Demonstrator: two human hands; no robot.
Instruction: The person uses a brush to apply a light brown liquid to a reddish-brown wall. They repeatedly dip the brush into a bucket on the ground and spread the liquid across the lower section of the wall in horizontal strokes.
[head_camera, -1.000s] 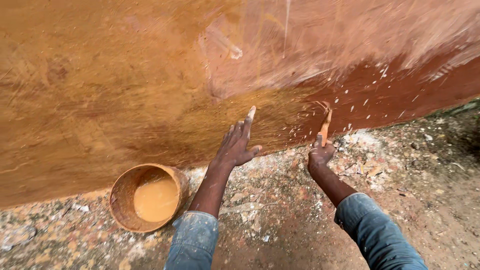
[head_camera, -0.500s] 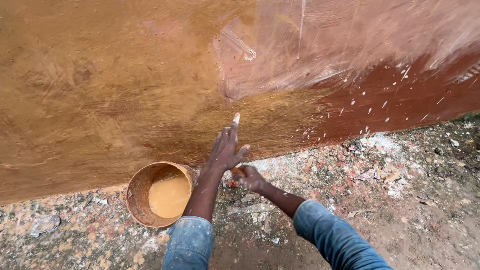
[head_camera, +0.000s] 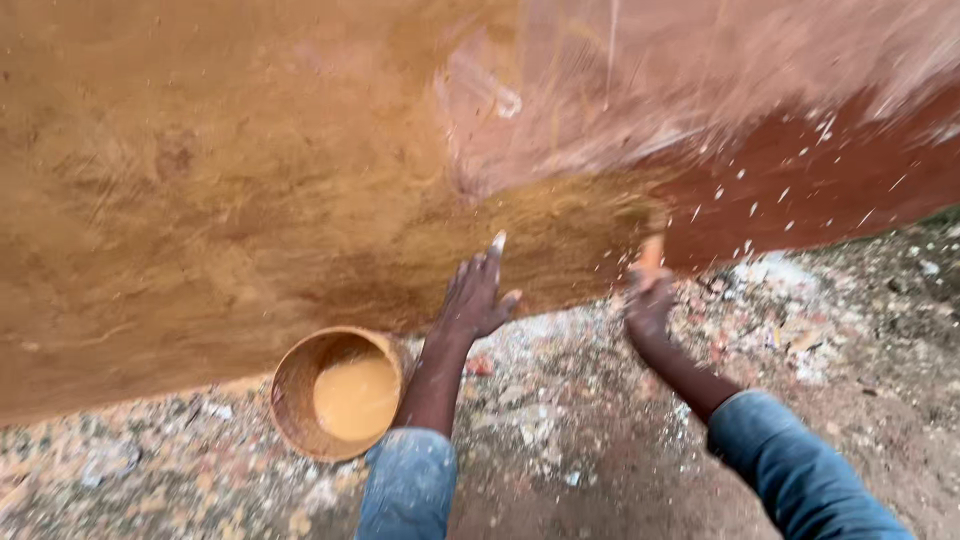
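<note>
My left hand (head_camera: 474, 295) rests flat on the lower part of a wall (head_camera: 250, 180), fingers spread, holding nothing. The wall is coated in wet ochre-brown wash on its left and middle, dark red at the lower right. My right hand (head_camera: 648, 302) is blurred, raised near the wall's base at the edge between ochre and red, and grips a brush (head_camera: 651, 250) with an orange handle pointing up against the wall. A round bucket (head_camera: 300, 385) holding ochre liquid stands on the ground just left of my left forearm.
The ground (head_camera: 600, 430) under the wall is rough dirt scattered with pale and reddish rubble and paint flecks. A paler scraped patch (head_camera: 700, 80) spreads over the wall's upper right. Both my sleeves are blue denim.
My right hand dropped from the wall toward the bucket half a second ago, and is now back up at the wall's base on the right with the brush. My left hand stayed flat on the wall.
</note>
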